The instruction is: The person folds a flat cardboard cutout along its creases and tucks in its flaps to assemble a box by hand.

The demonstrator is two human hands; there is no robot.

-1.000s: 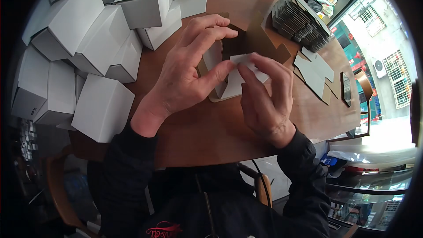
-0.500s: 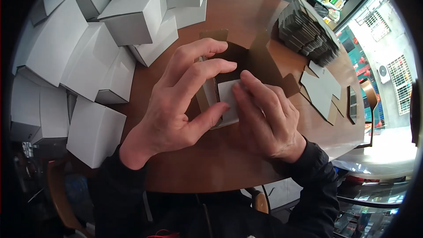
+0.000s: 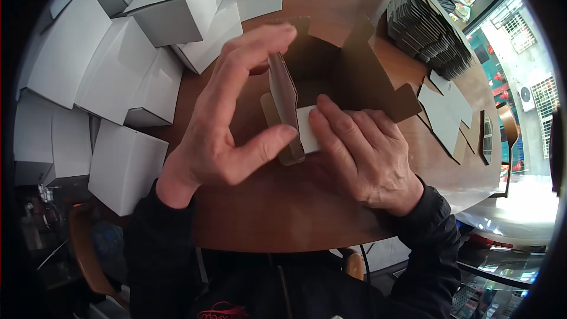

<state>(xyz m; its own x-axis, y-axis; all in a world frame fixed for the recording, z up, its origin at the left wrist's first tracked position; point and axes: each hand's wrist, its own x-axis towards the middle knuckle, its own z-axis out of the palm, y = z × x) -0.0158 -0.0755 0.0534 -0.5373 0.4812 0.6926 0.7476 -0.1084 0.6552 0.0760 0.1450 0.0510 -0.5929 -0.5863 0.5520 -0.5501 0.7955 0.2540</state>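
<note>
A partly folded cardboard box (image 3: pixel 372 77), brown inside and white outside, stands on the table with its top open and flaps raised. My left hand (image 3: pixel 227 109) is at the box's left wall (image 3: pixel 284 97), fingers and thumb spread wide. Its fingertips reach the wall's far end, and its thumb lies by the near end. At the front, my right hand (image 3: pixel 366 156) is closed over the white front panel (image 3: pixel 308 130), fingertips pressed against it. The right thumb is hidden.
White closed boxes (image 3: pixel 127 168) are piled on the left. A stack of flat cardboard blanks (image 3: pixel 428 26) stands at the back right, with loose flat blanks (image 3: pixel 446 115) in front of it. A dark phone-like object (image 3: pixel 485 136) lies near the right edge of the brown table (image 3: pixel 254 218).
The view has shifted, and more of the box interior shows. My left fingers have moved from above the opening to the left wall. My right hand stays at the front panel.
</note>
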